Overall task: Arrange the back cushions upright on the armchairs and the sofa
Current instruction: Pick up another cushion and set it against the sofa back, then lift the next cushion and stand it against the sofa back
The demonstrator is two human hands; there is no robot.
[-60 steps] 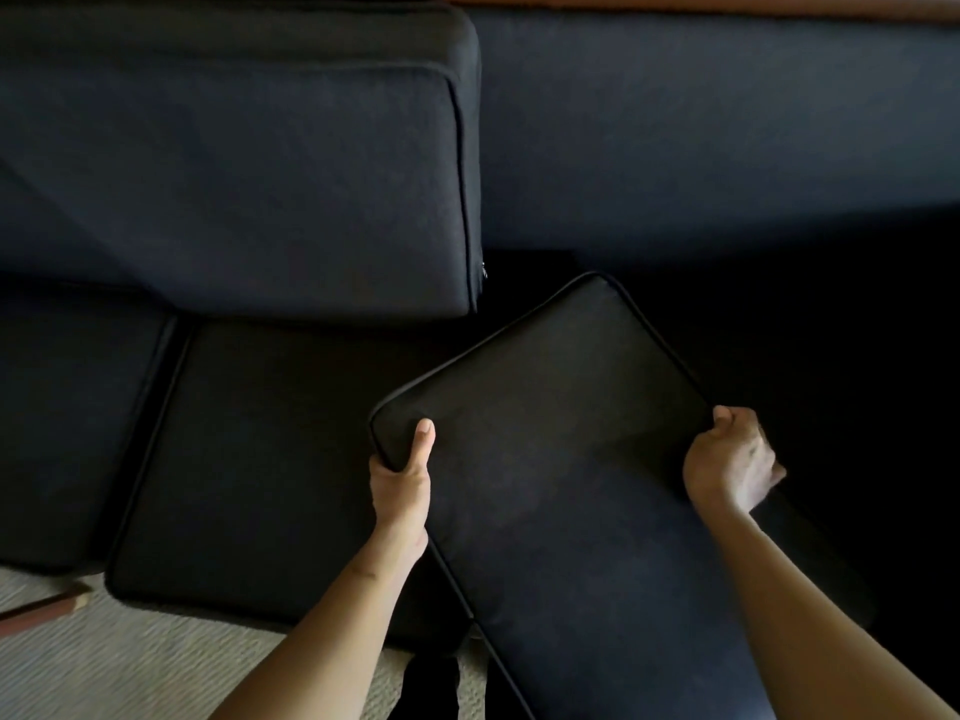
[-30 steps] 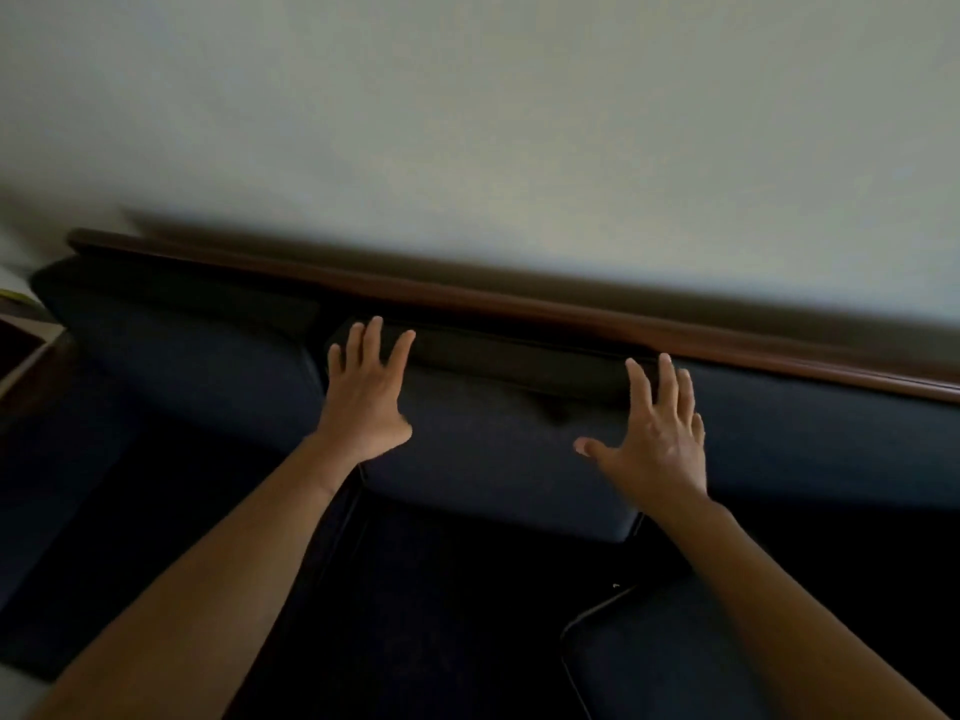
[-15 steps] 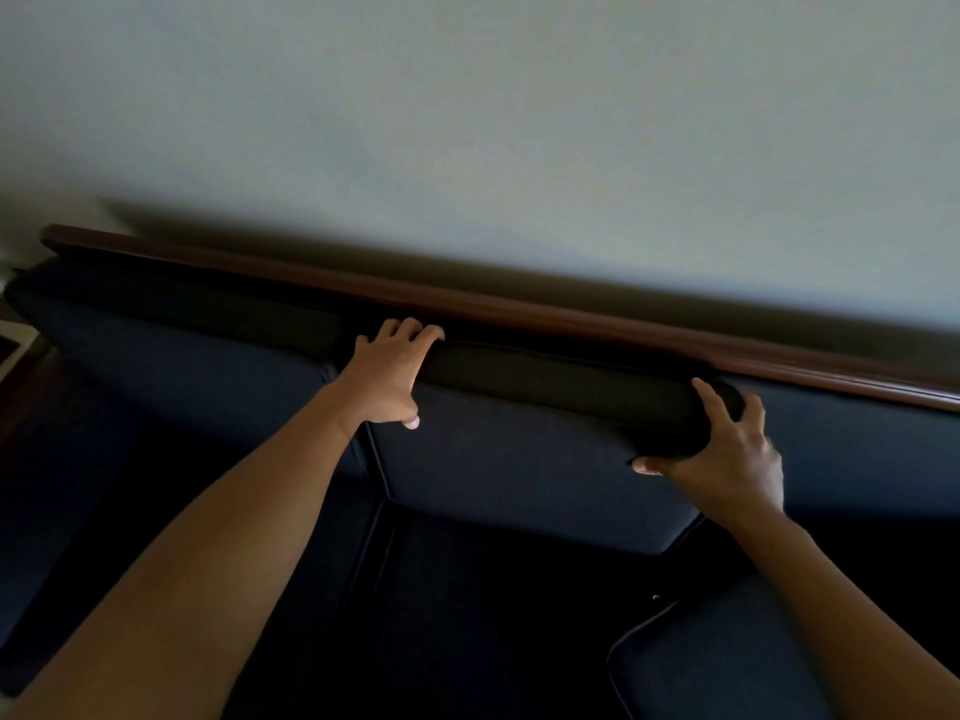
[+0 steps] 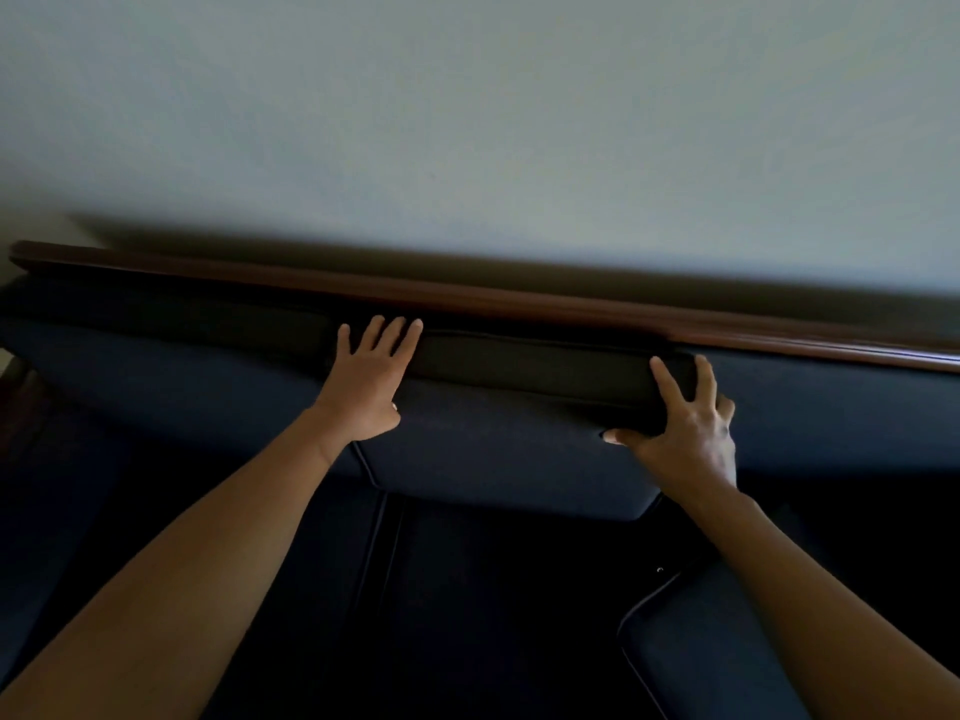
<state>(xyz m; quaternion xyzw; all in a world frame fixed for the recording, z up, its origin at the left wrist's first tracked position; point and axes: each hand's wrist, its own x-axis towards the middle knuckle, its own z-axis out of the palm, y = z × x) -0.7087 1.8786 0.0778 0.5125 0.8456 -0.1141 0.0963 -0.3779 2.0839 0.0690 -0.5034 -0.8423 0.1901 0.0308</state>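
Note:
A dark navy back cushion (image 4: 498,449) stands upright in the middle of the sofa, leaning against the backrest. My left hand (image 4: 369,381) lies flat on its top left corner with the fingers spread. My right hand (image 4: 685,428) holds the top right corner, fingers over the top edge and thumb on the front face. Another back cushion (image 4: 182,387) stands upright to the left, touching it. A loose dark cushion (image 4: 701,652) lies tilted at the lower right, partly behind my right forearm.
A brown wooden rail (image 4: 519,298) runs along the top of the sofa back, with a pale wall (image 4: 467,122) right behind it. The sofa's padded back (image 4: 841,418) shows bare on the right. Dark seat cushions (image 4: 493,589) lie below.
I let go of the loose cushion on the seat and reached up to the middle back cushion. In the last half second my left fingers flattened out on its top.

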